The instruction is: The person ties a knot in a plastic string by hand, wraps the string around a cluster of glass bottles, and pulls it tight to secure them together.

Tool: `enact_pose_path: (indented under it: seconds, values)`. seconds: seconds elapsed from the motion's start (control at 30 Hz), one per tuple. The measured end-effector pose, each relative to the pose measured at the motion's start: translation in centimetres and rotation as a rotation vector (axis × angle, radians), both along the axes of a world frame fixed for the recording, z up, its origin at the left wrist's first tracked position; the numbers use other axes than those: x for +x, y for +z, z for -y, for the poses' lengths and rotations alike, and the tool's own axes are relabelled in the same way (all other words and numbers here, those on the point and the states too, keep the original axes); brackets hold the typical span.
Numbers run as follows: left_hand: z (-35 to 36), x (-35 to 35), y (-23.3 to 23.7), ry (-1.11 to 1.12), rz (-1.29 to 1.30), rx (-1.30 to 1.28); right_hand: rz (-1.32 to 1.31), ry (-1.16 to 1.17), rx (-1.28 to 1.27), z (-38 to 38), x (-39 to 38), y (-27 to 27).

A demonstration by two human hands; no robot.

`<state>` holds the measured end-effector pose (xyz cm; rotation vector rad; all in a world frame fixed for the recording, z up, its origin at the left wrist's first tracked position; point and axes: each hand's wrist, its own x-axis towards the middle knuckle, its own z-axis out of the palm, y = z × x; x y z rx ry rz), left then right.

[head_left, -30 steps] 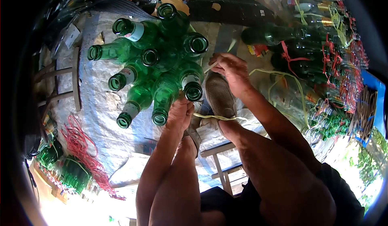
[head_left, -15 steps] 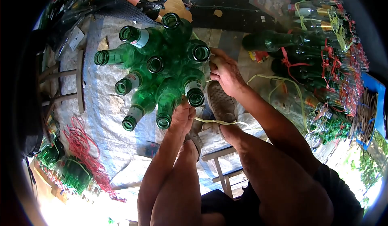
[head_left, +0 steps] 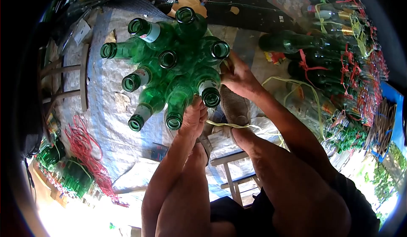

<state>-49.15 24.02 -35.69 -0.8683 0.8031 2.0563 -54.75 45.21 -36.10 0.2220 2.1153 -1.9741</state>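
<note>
A bundle of several green glass bottles (head_left: pixel 146 73) stands between my hands, necks splayed outward and mouths up. My left hand (head_left: pixel 196 115) is closed low against the near side of the bundle, beside two bottle necks. From its fist a pale yellow plastic strip (head_left: pixel 227 124) runs right, toward my knee. At the bundle's right side is my right hand (head_left: pixel 238 76), with curled fingers partly behind a bottle. What those fingers grip is hidden. Small paper labels show on some necks.
Bottles tied with red and yellow strips (head_left: pixel 311 67) lie stacked on the right. A heap of red strips (head_left: pixel 85 152) lies at lower left, near more green bottles (head_left: pixel 76 177). A wooden frame (head_left: pixel 84 78) stands left. Pale sheeting (head_left: pixel 106 105) covers the ground; my shoe (head_left: pixel 235 105) rests on it.
The view has shifted slightly. My right hand has turned a little, and its fingers reach further behind the right-hand bottle. My left hand keeps its place at the near side.
</note>
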Motion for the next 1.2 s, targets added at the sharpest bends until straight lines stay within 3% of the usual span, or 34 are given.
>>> enact_pose_path:
  seconds: [0.13, 0.23, 0.4, 0.53, 0.8, 1.2]
  values:
    - [0.1, -0.3, 0.1, -0.007, 0.009, 0.024, -0.058, -0.056, 0.154, 1.0, 1.2, 2.3]
    - [-0.1, -0.5, 0.3, -0.004, 0.048, -0.016, -0.162, -0.045, 0.107, 2.0, 2.1, 1.9]
    - [-0.3, -0.8, 0.5, -0.005, 0.077, -0.072, -0.351, -0.001, 0.468, 3.4, 1.8, 4.0]
    - [-0.7, -0.3, 0.7, 0.079, -0.006, -0.086, -0.416, 0.028, 0.595, 3.9, 1.9, 3.7]
    - [-1.6, -0.3, 2.2, 0.009, -0.001, -0.204, -0.434, -0.012, 0.568, 4.2, 1.5, 4.3]
    - [-1.6, -0.7, 2.5, -0.081, 0.021, -0.167, -0.473, 0.034, 0.605, 4.0, 0.7, 4.9]
